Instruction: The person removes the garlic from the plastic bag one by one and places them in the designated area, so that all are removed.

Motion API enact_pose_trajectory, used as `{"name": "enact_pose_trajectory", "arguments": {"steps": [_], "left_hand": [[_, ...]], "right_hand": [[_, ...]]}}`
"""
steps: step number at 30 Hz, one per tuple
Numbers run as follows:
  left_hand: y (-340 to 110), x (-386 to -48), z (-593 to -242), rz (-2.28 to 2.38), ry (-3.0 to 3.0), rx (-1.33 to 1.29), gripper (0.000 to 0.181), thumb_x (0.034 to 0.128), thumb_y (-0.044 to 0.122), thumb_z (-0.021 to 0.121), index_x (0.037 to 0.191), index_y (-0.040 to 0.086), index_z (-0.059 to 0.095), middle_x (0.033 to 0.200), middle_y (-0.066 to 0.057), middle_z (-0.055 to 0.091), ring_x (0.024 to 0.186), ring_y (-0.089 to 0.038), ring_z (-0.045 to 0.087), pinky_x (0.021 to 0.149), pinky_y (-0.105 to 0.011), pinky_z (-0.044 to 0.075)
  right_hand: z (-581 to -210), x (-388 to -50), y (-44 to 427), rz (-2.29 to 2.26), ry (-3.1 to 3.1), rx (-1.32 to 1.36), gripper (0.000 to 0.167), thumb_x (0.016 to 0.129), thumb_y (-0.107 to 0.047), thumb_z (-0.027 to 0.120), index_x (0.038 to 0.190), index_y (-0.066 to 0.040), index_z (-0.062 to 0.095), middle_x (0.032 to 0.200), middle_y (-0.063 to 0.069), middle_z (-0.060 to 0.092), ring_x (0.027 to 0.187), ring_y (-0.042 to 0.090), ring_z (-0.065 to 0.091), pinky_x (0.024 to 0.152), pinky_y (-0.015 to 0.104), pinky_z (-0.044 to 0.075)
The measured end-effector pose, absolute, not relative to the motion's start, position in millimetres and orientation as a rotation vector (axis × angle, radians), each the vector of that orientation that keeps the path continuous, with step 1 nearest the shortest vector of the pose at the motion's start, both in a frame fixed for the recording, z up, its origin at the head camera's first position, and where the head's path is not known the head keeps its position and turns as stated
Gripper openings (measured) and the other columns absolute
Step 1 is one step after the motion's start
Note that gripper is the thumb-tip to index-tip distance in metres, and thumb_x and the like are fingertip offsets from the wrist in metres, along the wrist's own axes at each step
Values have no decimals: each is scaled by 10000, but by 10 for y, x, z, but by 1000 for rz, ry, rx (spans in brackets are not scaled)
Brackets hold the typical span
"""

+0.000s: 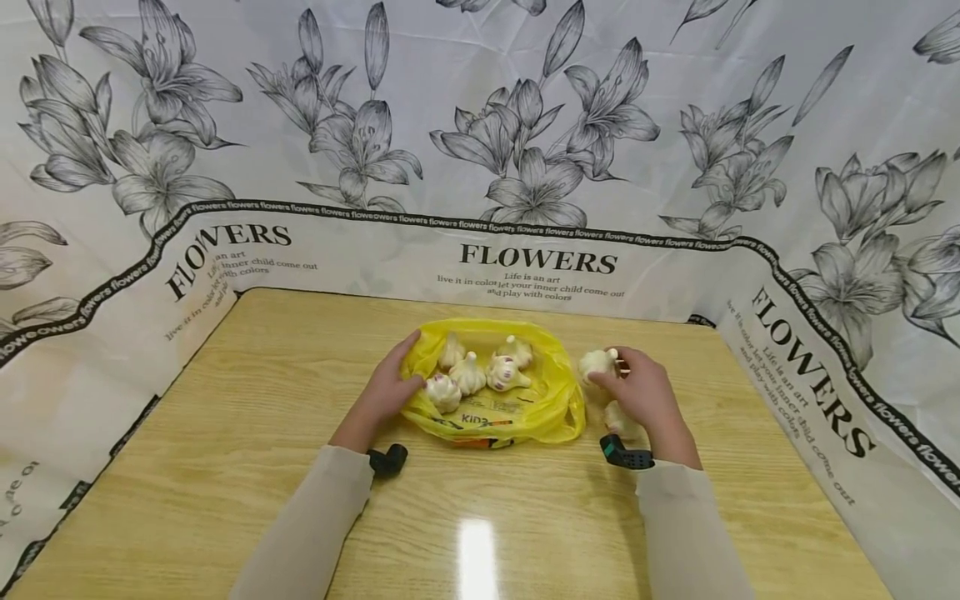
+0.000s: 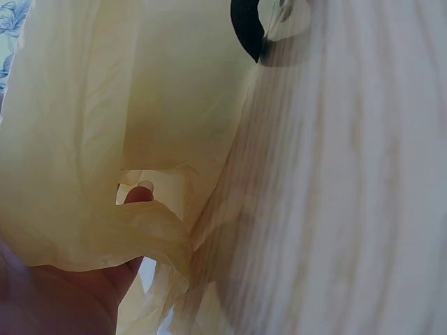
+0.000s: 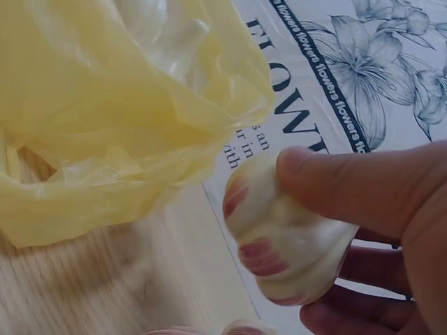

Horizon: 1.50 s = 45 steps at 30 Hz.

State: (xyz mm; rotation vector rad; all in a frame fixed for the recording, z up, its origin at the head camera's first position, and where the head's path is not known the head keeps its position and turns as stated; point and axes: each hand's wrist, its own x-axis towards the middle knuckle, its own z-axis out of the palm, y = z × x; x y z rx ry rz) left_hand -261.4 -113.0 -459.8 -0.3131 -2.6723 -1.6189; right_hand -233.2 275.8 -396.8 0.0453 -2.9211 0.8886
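A yellow plastic bag (image 1: 553,421) lies spread on the table with its mouth facing up. Several white garlic bulbs (image 1: 468,375) sit inside it. My left hand (image 1: 384,390) grips the bag's left edge; the left wrist view shows the thumb against the thin yellow film (image 2: 63,174). Just right of the bag, my right hand (image 1: 648,396) pinches a garlic bulb (image 1: 597,364) between thumb and fingers. Purple streaks mark this bulb (image 3: 286,244) in the right wrist view. Another garlic bulb (image 1: 619,421) rests on the table below that hand, partly covered by it.
The wooden table (image 1: 240,475) is enclosed at the back and sides by white cloth (image 1: 375,258) printed with flowers and lettering. A black wrist device (image 1: 388,461) is on the left wrist, another device (image 1: 622,454) on the right. Light glares off the table's front.
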Motion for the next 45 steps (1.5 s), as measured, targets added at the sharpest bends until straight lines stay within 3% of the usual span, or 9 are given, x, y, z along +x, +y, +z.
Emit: {"name": "enact_pose_trajectory", "arguments": {"steps": [5,13,33,45], "left_hand": [[-1125,-2619,-4592,-1619,-2672,-314,799,854,109,569,1555,267,219,1610,-47,234,1490,-270,199,1198,-483,197],[-1137,-2635,-4597,-1619,-2661,-331,807,847,105,575,1555,261,221,1609,-57,237,1486,-282,207,1191,-492,214],[-1131,-2621,-4603,-1629,-2682,-297,810,852,101,573,1556,274,213,1611,-54,231,1489,-276,200,1196,-489,199],[-1132,-2617,-4594,-1603,-2692,-304,794,856,111,568,1556,250,220,1608,-62,239,1487,-281,207,1200,-483,187]], "right_hand": [[-3941,-2379,2730,729,-2967,123,615,899,-355,653,1357,26,501,1299,272,563,1124,423,564,898,541,488],[-3905,-2471,2727,581,-3042,163,630,889,-320,658,1350,77,493,1298,303,554,1158,467,537,970,577,438],[-3929,-2593,2715,495,-3167,155,596,844,-259,699,1291,100,534,1179,286,602,1054,416,571,926,551,461],[-3961,-2611,2765,503,-3197,125,537,833,-241,702,1236,90,575,1190,278,621,1040,404,583,916,538,464]]}}
